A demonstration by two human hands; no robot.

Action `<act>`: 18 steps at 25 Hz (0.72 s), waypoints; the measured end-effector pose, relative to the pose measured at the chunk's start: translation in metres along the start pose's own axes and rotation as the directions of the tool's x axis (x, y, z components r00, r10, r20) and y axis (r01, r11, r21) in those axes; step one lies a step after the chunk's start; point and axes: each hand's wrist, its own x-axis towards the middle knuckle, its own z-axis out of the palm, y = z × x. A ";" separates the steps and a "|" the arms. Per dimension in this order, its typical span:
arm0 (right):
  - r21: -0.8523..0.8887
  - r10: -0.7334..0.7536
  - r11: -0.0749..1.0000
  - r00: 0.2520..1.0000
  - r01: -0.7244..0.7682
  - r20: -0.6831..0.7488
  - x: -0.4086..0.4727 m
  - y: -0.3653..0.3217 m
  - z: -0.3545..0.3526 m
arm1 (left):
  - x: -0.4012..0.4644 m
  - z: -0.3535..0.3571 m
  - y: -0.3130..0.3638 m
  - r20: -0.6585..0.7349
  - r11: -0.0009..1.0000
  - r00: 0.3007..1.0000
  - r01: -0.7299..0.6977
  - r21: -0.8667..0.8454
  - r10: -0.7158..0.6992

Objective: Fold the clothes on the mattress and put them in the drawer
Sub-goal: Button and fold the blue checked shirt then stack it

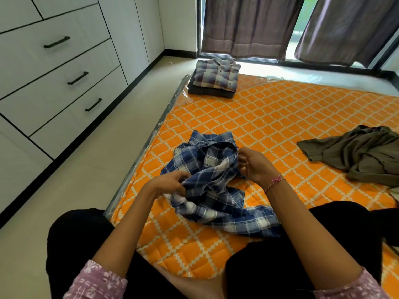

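Head view shows the left hand (170,183) and right hand (254,166) both pinching a crumpled blue-and-white checked cotton shirt (213,186) on the orange patterned mattress (280,117), so it likely needs spreading flat before folding.

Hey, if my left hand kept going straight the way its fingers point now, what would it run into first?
Your left hand points rightward into the blue plaid shirt it already grips, so bunched shirt fabric comes first. Beyond that, probably your right hand holding the shirt's other side, though depth is hard to judge.
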 end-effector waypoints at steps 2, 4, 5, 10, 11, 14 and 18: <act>-0.218 -0.137 0.966 0.990 0.138 0.021 -0.005 -0.001 0.007 | -0.004 -0.001 0.016 -0.094 0.991 0.992 -0.098 -0.096 0.089; -0.450 -0.308 0.837 0.948 0.311 0.081 -0.010 0.001 0.018 | -0.004 0.013 0.050 -0.345 0.933 0.931 -0.225 -0.282 0.121; -0.540 -0.402 0.743 0.909 0.395 0.111 -0.011 0.005 0.024 | 0.000 0.023 0.063 -0.433 0.910 0.897 -0.249 -0.331 0.088; -0.683 -0.589 0.540 0.801 0.491 0.110 -0.005 0.020 0.032 | 0.023 0.049 0.070 -0.548 0.910 0.835 -0.258 -0.323 0.042; -0.643 -0.550 0.599 0.829 0.477 0.102 -0.005 0.019 0.032 | 0.024 0.048 0.067 -0.539 0.899 0.840 -0.281 -0.335 0.062; -0.294 -0.285 0.911 0.957 0.289 0.057 -0.003 0.020 0.033 | 0.026 0.046 0.059 -0.463 0.759 0.883 -0.355 -0.545 0.080; -0.140 -0.017 0.990 0.999 0.024 0.052 0.006 0.032 0.025 | 0.029 0.051 0.041 -0.236 0.795 0.972 -0.152 -0.587 0.011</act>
